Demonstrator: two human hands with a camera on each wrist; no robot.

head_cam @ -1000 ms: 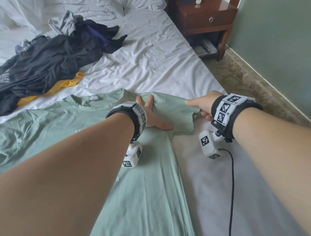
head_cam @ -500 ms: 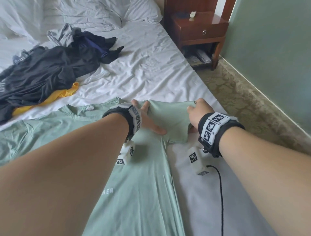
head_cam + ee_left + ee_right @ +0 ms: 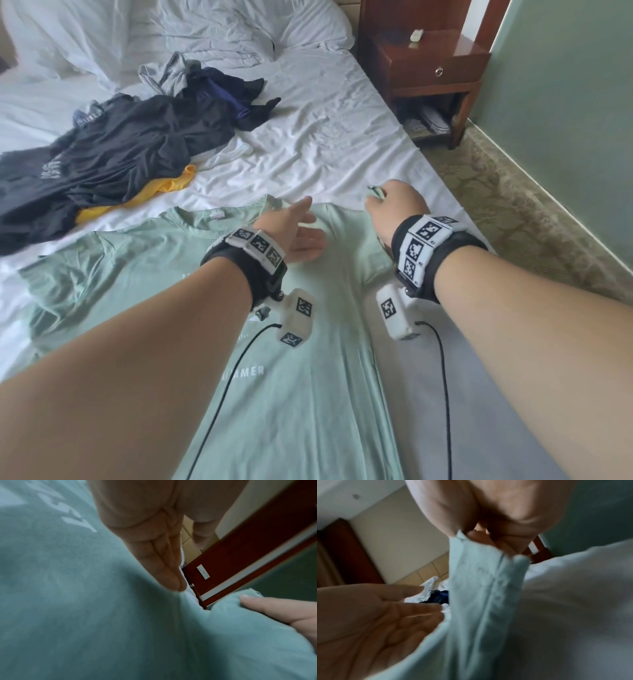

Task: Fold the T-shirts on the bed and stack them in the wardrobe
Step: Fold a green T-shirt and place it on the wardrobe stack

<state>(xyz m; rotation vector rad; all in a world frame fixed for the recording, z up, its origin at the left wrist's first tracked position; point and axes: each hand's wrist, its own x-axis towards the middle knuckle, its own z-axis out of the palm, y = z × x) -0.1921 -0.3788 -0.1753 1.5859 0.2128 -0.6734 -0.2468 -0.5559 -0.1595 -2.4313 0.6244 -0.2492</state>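
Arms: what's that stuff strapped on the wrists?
Both arms are bare, no sleeves. Each wrist wears a black band with white square tiles printed in black blocky patterns. Under each wrist hangs a small white box bearing the same patterns, and a thin black cable trails back from each box.

We see a mint-green T-shirt [image 3: 308, 394] with white lettering, black, navy and yellow clothes [image 3: 113, 161], white bed [image 3: 325, 137] linen, a reddish-brown nightstand [image 3: 428, 65].
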